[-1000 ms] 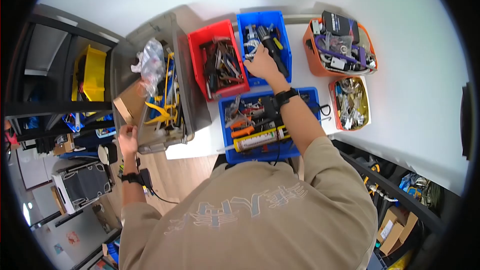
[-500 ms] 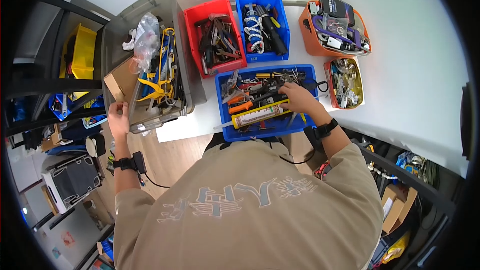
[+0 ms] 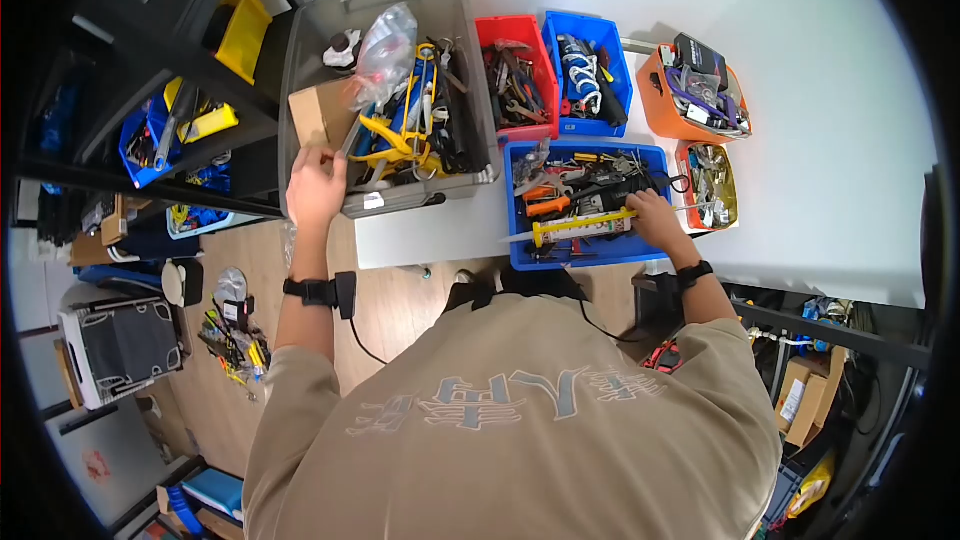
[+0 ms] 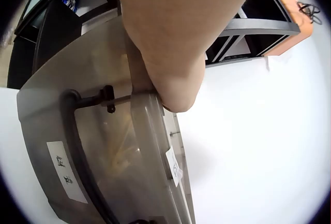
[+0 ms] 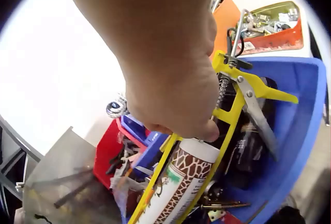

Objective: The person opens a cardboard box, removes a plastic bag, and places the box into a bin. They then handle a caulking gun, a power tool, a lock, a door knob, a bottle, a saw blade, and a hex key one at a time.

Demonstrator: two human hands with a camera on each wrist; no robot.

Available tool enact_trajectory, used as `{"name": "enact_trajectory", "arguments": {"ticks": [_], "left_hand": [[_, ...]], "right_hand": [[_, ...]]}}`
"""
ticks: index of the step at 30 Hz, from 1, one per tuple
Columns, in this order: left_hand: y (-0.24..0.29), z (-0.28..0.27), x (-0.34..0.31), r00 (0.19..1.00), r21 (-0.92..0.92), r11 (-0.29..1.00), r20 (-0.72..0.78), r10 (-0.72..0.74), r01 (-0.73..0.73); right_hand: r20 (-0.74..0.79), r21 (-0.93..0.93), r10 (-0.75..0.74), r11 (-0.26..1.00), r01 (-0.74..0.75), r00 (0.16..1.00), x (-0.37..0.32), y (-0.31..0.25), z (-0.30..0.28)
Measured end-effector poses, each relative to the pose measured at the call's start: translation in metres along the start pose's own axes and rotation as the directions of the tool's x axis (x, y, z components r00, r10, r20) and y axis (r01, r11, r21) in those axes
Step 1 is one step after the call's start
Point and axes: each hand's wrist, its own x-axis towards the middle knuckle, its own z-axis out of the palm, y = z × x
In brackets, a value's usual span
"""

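My right hand (image 3: 658,220) grips the rear of a yellow caulking gun (image 5: 234,114), fingers curled round its frame. A white cartridge with a brown giraffe pattern (image 5: 178,185) sits in the frame, its nozzle pointing left. The gun lies over the front of a blue tray (image 3: 515,195) full of hand tools, including an orange-handled one (image 3: 546,207). My left hand (image 3: 316,190) holds the front left rim of a grey see-through storage box (image 3: 470,140); the box wall partly hides its fingers. Inside that box are a cardboard box (image 3: 310,120), a clear plastic bag (image 3: 388,55) and yellow tools (image 3: 395,140).
Behind the tray stand a red bin (image 3: 545,132) of pliers and wrenches and a blue bin (image 3: 592,127) with coiled white rope. An orange basket (image 3: 680,125) and a smaller bin (image 3: 712,185) of metal parts stand at right. Dark shelving (image 3: 225,80) rises on the left.
My right hand has gone from the rear blue bin down to the tray and along to the caulking gun's back end. The left hand stays at the storage box rim. The head view has shifted left.
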Motion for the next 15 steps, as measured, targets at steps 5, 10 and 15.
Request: {"name": "enact_trajectory", "arguments": {"ticks": [5,10,15], "left_hand": [[-0.001,-0.004,0.0,0.999,-0.053,0.998,-0.032,0.039,-0.04],[-0.021,0.007,0.002,0.982,-0.3,0.937,-0.123,0.146,-0.177],[0.051,-0.017,-0.044,0.918,-0.558,0.759,-0.013,0.397,-0.336]], "right_hand": [[-0.107,0.077,-0.003,0.997,0.011,0.994,-0.007,-0.015,-0.076],[-0.25,-0.057,-0.034,0.998,0.02,0.968,-0.016,-0.03,-0.161],[-0.502,-0.211,-0.145,0.977,0.042,0.853,-0.027,-0.06,-0.24]]}}
